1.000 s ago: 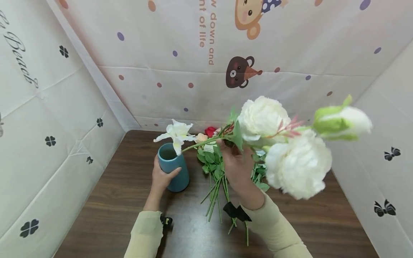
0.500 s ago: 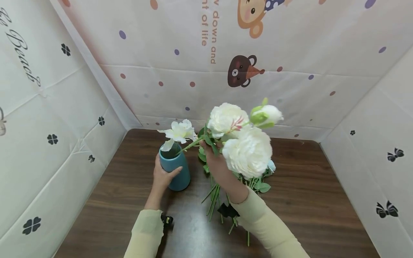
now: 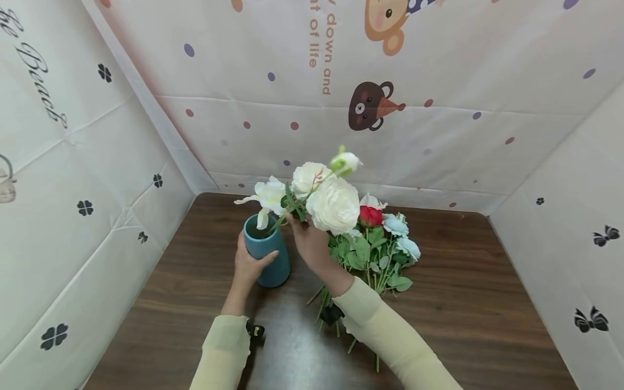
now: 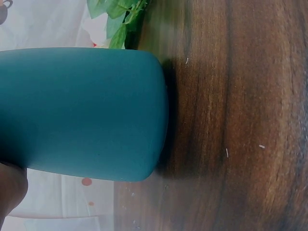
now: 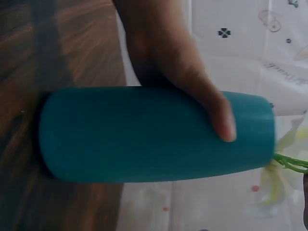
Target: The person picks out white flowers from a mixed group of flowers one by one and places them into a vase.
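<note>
While the left hand (image 3: pixel 249 264) grips the vase (image 3: pixel 267 255), the right hand (image 3: pixel 308 242) pinches a white stem (image 3: pixel 325 199) over its mouth.

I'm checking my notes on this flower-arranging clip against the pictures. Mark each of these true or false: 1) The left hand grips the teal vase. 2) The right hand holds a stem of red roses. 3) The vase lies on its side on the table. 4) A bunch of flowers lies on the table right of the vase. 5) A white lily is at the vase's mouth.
1) True: the left hand grips the teal vase.
2) False: the right hand holds a white peony stem.
3) False: the vase stands upright on the table.
4) True: the bunch of flowers lies there.
5) True: the white lily is at the mouth.
</note>
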Action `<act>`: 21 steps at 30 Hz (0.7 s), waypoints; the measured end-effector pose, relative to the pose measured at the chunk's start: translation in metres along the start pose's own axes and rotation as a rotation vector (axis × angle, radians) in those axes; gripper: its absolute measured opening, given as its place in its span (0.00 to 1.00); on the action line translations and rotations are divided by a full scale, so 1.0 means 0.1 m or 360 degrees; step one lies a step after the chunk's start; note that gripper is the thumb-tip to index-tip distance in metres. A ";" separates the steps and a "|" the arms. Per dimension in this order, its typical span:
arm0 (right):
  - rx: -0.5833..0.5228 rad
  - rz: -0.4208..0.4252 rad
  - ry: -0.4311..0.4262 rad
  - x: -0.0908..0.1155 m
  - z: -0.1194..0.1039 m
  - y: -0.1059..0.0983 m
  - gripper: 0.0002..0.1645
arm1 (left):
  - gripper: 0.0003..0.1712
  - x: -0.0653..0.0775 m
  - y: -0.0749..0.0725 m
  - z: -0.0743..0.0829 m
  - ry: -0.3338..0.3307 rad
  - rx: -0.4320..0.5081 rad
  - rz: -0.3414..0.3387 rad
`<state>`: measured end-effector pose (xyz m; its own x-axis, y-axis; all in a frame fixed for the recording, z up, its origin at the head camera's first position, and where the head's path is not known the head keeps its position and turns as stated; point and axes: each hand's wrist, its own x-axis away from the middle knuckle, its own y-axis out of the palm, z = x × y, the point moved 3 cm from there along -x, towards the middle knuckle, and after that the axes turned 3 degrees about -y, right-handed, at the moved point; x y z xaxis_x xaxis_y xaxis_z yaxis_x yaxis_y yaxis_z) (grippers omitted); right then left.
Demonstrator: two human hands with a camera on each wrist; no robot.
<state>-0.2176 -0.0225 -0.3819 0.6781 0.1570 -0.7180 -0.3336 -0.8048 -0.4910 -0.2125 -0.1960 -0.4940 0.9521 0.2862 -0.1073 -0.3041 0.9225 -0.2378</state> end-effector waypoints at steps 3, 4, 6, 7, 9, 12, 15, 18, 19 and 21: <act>-0.0524 -0.0040 0.0435 -0.05 0.01 0.06 0.14 | 0.57 0.00 0.00 0.01 0.0009 0.0019 -0.0001; -0.0539 -0.0069 0.0483 -0.08 0.02 0.09 0.12 | 0.57 0.00 0.00 0.01 0.0011 0.0023 -0.0002; -0.0602 -0.0105 0.0499 -0.11 0.02 0.13 0.12 | 0.57 0.00 0.00 0.01 0.0007 0.0031 0.0002; -0.0635 -0.0108 0.0480 -0.13 0.02 0.14 0.12 | 0.57 0.00 0.00 0.01 0.0005 0.0028 0.0003; -0.0688 -0.0120 0.0462 -0.17 0.03 0.16 0.12 | 0.57 0.00 0.00 0.01 -0.0001 0.0017 0.0008; -0.0739 -0.0122 0.0393 -0.20 0.04 0.18 0.11 | 0.58 -0.01 0.00 0.01 -0.0008 0.0000 0.0006; -0.0752 -0.0125 0.0363 -0.21 0.04 0.19 0.09 | 0.58 -0.01 0.00 0.01 -0.0017 -0.0005 -0.0010; -0.0758 -0.0125 0.0367 -0.22 0.04 0.20 0.08 | 0.58 -0.01 0.01 0.01 -0.0029 -0.0008 -0.0015; -0.0744 -0.0124 0.0367 -0.22 0.04 0.20 0.08 | 0.58 -0.01 0.01 0.01 -0.0037 -0.0011 -0.0016; -0.0735 -0.0118 0.0368 -0.22 0.04 0.21 0.09 | 0.58 -0.01 0.01 0.01 -0.0046 -0.0019 -0.0013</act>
<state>-0.2420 -0.0401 -0.3783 0.8334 0.1345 -0.5360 0.0090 -0.9731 -0.2301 -0.2140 -0.1954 -0.4932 0.9551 0.2860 -0.0776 -0.2963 0.9219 -0.2498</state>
